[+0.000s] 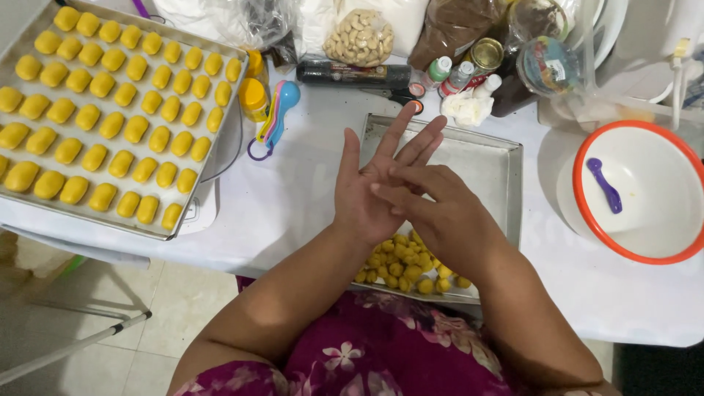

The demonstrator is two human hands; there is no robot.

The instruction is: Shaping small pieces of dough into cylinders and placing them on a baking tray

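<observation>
My left hand (370, 183) is held flat, palm up, fingers spread, above a metal baking tray (488, 158). My right hand (440, 209) lies across it, its fingertips pressed on the left palm; whether anything sits between them is hidden. Under my wrists, at the tray's near end, lies a heap of small yellow dough balls (400, 264). To the far left a larger tray (209, 158) holds rows of several shaped yellow pastries (110, 125).
A white bowl with an orange rim (638, 253) holds a purple spoon (605, 187) at the right. Coloured measuring spoons (275, 117), a yellow bottle (253, 99), a bag of cashews (359, 37), small bottles (449, 73), jars and bags line the back of the white table.
</observation>
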